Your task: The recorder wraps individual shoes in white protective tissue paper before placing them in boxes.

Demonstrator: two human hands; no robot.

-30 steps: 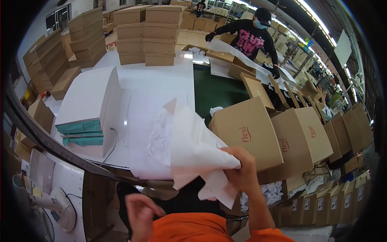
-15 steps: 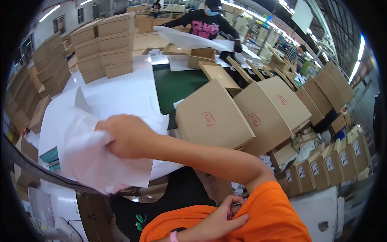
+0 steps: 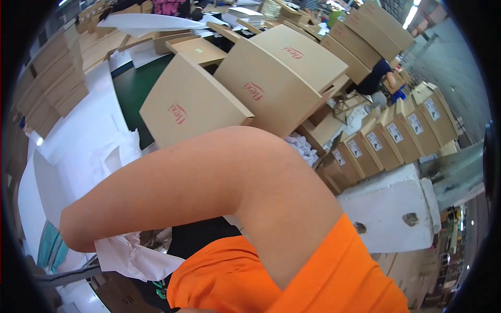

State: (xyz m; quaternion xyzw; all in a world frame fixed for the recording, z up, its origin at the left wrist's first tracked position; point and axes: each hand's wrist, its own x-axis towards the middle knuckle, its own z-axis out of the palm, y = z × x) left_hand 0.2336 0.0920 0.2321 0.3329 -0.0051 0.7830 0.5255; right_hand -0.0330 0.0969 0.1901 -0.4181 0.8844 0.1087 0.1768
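My right arm reaches across to the left, and my right hand [image 3: 78,229] is closed at its end, its fingers turned out of sight. From beneath it hangs a crumpled sheet of thin white tissue paper [image 3: 135,256], in front of my orange shirt. Of my left hand [image 3: 194,310] only a sliver of skin shows at the bottom edge; its fingers are hidden. Past my right forearm, more white paper [image 3: 112,151] lies on the white table [image 3: 86,115]. A teal piece [image 3: 51,248] is at the table's near left edge.
Large brown cartons [image 3: 193,99] stand beyond my arm, next to a green surface [image 3: 148,78]. Stacked boxes [image 3: 52,78] rise at the left. A row of labelled cartons [image 3: 391,130] runs along the right. Across the table a co-worker [image 3: 169,6] holds a white sheet [image 3: 151,23].
My view has swung to the right and down. My right hand has drawn the tissue paper nearer to my body. My left hand has dropped almost out of view.
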